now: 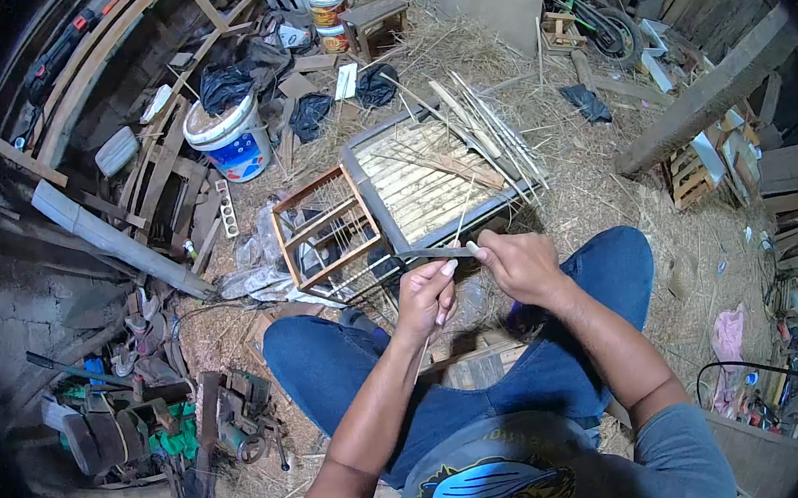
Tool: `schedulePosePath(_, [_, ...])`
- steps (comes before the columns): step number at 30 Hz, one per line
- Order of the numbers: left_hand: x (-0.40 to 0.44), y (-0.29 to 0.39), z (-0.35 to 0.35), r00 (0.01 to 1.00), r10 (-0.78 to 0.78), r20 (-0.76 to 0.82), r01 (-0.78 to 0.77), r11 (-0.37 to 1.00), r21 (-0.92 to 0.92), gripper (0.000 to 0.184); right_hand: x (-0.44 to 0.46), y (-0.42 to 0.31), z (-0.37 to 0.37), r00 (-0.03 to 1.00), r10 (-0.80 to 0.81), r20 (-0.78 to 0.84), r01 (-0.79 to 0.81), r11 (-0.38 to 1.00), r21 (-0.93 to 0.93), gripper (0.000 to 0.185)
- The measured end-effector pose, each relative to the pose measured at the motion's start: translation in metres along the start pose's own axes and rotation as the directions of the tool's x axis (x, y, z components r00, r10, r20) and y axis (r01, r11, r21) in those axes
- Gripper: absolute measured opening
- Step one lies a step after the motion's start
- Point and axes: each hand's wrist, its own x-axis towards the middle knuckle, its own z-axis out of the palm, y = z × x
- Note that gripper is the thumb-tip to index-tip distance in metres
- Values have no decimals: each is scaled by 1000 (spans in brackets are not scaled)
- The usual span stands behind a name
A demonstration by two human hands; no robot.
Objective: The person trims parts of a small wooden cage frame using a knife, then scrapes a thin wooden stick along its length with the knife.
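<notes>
Left hand (427,299) pinching thin strip (462,216), right hand (520,265) gripping what seems a knife (437,253); wooden cage (362,202) at their ten o'clock.

Rough wood, smooth metal and glossy plastic around the slatted table (393,185)
The table's slats look matt and woody; on top lie rough, raw wooden sticks (495,131); at its near edge, the knife blade (439,254) is smooth metal; left of it, the box frame (364,203) is smooth wood with a slight sheen; farther left, the bucket (237,159) is glossy plastic.
</notes>
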Motion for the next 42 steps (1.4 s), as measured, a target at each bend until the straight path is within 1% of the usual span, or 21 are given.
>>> schedulePosePath(6, [1, -2, -1, 998, -51, -25, 49, 997, -61, 29, 2, 10, 4, 1000, -3, 4, 3, 999, -41, 33])
schedulePosePath(8, [-1, 2, -1, 998, -56, -31, 53, 994, -97, 29, 4, 17, 1, 995, 84, 48, -79, 992, -95, 33])
schedulePosePath(10, [-2, 4, -2, 998, -61, -35, 56, 990, -133, 28, 3, 19, 2, 996, 79, 45, -75, 994, -75, 33])
schedulePosePath(14, [-3, 0, -3, 994, -85, -65, 81, 995, -65, 36, -3, 8, 2, 1000, 17, 23, -15, 996, -83, 30])
schedulePosePath(16, [-5, 0, -1, 994, -98, -53, 96, 995, -29, 37, 3, 17, -1, 994, 57, 88, -51, 996, -70, 30])
schedulePosePath(17, [-4, 1, 2, 994, -93, -64, 91, 995, -37, 39, 4, 21, 4, 998, 51, 32, -48, 996, -78, 31])
schedulePosePath(20, [-1, 1, 3, 994, -95, -50, 90, 993, -81, 42, 1, 12, 5, 995, 75, 66, -69, 993, -95, 33])
schedulePosePath(24, [-10, 3, 4, 994, -109, -27, 109, 994, -17, 43, 7, 40, 2, 986, 169, -6, -168, 978, -123, 33])
schedulePosePath(26, [-9, 1, 3, 994, -113, -15, 112, 993, -20, 42, 5, 35, 2, 986, 169, -3, -168, 979, -119, 32])
schedulePosePath(28, [-6, -1, 3, 992, -122, -17, 122, 992, -15, 43, -3, 7, -1, 998, -6, 63, 10, 998, -64, 31])
schedulePosePath(29, [-5, 2, 5, 994, -112, -8, 112, 994, -14, 43, 0, 8, 0, 995, 19, 102, -10, 996, -90, 31])
schedulePosePath(30, [-7, 4, 6, 995, -104, -1, 104, 994, -15, 43, 4, 24, 9, 994, 96, 48, -88, 985, -147, 31])
schedulePosePath(32, [-6, 5, 4, 995, -95, 16, 95, 995, -16, 43, 16, 41, -1, 976, 218, -31, -218, 976, 10, 36])
schedulePosePath(33, [-7, 4, 5, 993, -117, 18, 117, 993, 10, 44, 19, 42, -3, 967, 254, -24, -246, 952, 183, 39])
schedulePosePath(34, [-7, 3, 6, 990, -141, 17, 141, 990, 33, 44, 22, 44, 5, 967, 253, -23, -244, 953, 180, 39])
schedulePosePath(36, [-6, 3, 11, 988, -147, 38, 143, 985, 92, 44, 29, 40, 26, 967, 247, -66, -154, 766, 624, 38])
schedulePosePath(37, [-7, 4, 16, 989, -143, 31, 140, 986, 92, 44, 33, 36, 28, 944, 329, 21, -229, 611, 758, 37])
schedulePosePath(38, [-9, 4, 19, 990, -140, 22, 137, 986, 91, 44, 37, 39, 21, 943, 333, 21, -233, 611, 757, 37])
schedulePosePath(40, [-9, 1, 9, 991, -124, 53, 117, 986, 122, 44, 47, 41, 5, 887, 443, 135, -380, 529, 759, 36])
schedulePosePath(41, [-12, 0, 6, 990, -131, 60, 123, 985, 124, 44, 49, 39, 2, 927, 375, 19, -264, 613, 745, 47])
schedulePosePath(42, [-13, 1, 3, 988, -137, 66, 127, 984, 126, 44, 49, 36, -3, 929, 370, 18, -259, 614, 745, 47])
